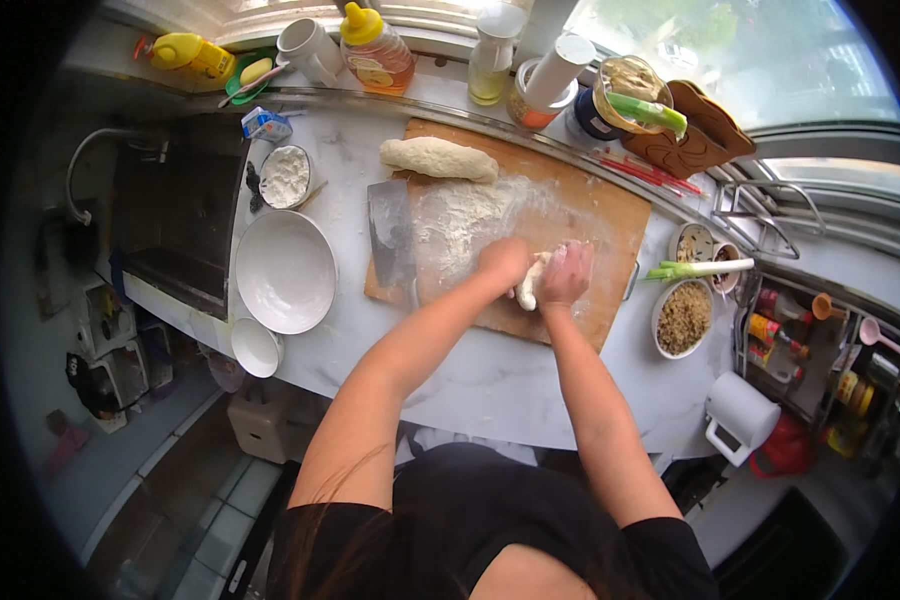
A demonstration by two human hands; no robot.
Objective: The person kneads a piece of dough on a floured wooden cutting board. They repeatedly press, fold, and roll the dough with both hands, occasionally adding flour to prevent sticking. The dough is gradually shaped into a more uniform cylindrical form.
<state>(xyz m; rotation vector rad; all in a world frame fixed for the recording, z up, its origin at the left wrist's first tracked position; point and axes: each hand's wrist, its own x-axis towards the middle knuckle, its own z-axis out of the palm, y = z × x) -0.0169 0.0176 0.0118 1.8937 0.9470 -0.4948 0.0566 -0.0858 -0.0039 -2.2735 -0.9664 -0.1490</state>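
A small piece of dough point(528, 291) lies on the floured wooden board point(607, 217), between my two hands. My left hand point(504, 264) has its fingers curled at the dough's left side; its fingertips are mostly hidden. From the right, my right hand point(568, 271) is closed over the dough, with flour on its fingers. A thick log of dough point(439, 159) rests along the board's far left edge. Loose flour point(457, 221) is spread over the board's middle. A cleaver point(391, 234) with a wide grey blade lies flat at the left of the board.
Left of the board stand a large white bowl point(286, 271), a small white bowl point(256, 348) and a bowl of flour point(286, 176), beside the sink point(176, 217). On the right are a bowl of crumbly brown filling point(684, 318) and a scallion point(701, 268). Bottles and jars line the windowsill.
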